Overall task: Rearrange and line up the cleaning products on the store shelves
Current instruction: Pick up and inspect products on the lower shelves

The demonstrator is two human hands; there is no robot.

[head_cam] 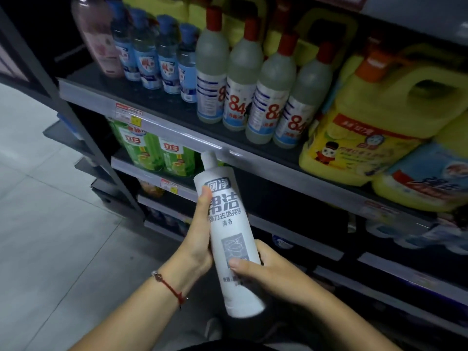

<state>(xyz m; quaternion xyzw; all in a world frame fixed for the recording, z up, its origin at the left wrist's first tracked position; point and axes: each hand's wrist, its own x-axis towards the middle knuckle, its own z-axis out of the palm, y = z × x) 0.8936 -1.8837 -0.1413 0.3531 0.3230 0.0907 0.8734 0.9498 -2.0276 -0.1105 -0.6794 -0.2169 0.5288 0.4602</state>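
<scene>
I hold a tall white cleaner bottle (229, 224) with dark label text upright in front of the shelves, below the upper shelf's edge. My left hand (198, 239) grips its left side, thumb on the label. My right hand (263, 272) wraps the lower part, thumb across the front. On the upper shelf (157, 122) stand a row of white bottles with red caps (268, 89), a row of blue-capped bottles (164, 54) and a pink bottle (97, 39).
Large yellow jugs (374, 117) fill the right of the upper shelf, one with an orange cap. Green bottles (157, 153) stand on the shelf below. Dark lower shelves run down to the right. Grey tiled floor (50, 236) lies to the left.
</scene>
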